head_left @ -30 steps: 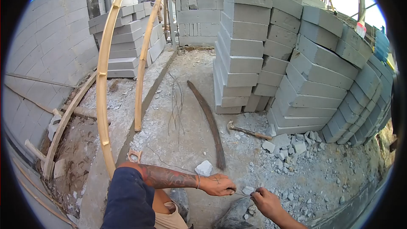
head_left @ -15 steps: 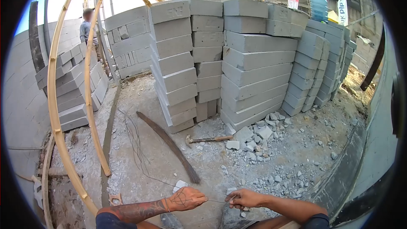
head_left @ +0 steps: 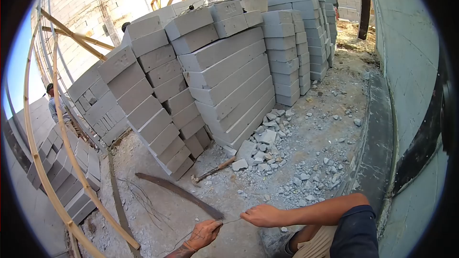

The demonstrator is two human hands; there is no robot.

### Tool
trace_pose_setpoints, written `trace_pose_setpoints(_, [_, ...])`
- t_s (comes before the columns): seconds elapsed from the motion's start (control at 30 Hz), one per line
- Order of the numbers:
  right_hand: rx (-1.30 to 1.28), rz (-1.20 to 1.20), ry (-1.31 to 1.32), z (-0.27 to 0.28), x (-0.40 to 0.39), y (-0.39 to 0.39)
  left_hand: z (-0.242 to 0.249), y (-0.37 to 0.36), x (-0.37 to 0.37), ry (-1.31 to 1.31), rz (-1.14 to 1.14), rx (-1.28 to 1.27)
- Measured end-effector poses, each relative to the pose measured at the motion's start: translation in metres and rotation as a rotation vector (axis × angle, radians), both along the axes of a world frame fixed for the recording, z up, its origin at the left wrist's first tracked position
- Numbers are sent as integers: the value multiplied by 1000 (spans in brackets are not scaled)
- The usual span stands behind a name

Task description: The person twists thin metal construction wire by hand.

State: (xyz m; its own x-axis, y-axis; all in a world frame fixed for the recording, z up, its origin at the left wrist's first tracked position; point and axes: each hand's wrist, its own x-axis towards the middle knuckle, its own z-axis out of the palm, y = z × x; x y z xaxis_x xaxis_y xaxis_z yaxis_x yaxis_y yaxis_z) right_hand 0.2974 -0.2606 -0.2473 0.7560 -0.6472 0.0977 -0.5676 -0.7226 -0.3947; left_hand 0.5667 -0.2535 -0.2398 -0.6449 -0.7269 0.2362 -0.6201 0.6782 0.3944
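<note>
A thin dark wire [head_left: 232, 220] stretches across the short gap between my two hands. My left hand [head_left: 204, 233] pinches it at bottom centre, fingers closed. On the other side my right hand [head_left: 260, 216] is closed on the wire too, knuckles turned up. Just beyond my left hand, a long dark bundle of thin wires [head_left: 179, 193] lies on the ground, its near end by my fingers. Loose wire strands [head_left: 143, 199] trail over the concrete to the left. A claw hammer [head_left: 213, 169] with a wooden handle rests farther out.
Tall stacks of grey blocks [head_left: 229, 86] stand ahead, leaning in this view. Broken block rubble [head_left: 263, 150] lies at their foot. Bamboo poles [head_left: 36, 148] rise at left, with a person [head_left: 52, 102] behind. A grey wall [head_left: 411, 67] runs along the right.
The view has swung right and tilted. My right hand has pulled outward and up relative to my left, with the wire still stretched between them.
</note>
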Motion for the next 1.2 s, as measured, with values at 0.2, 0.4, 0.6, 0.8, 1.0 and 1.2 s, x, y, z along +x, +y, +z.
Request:
trace_pose_setpoints(0.2, [-130, 22, -31, -26, -11, -8, 1, -2, 4, 32, -71, -49])
trace_pose_setpoints(0.4, [1712, 132, -221, 6, -18, 21, 13, 20, 19, -55, -366, -475])
trace_pose_setpoints(0.6, [1175, 54, -71, 32, -15, 40, -15, 34, 76, -229, -125, -308])
trace_pose_setpoints(0.8, [1047, -34, -115, 40, -1, 52, -3, 36, 141, -425, 195, -254])
trace_pose_setpoints(1.0, [884, 15, -79, 37, 1, 56, -14, 52, 174, -467, 526, 76])
trace_pose_setpoints(1.2, [1112, -25, -27, 15, -3, 61, -32, 32, 204, -255, 381, -251])
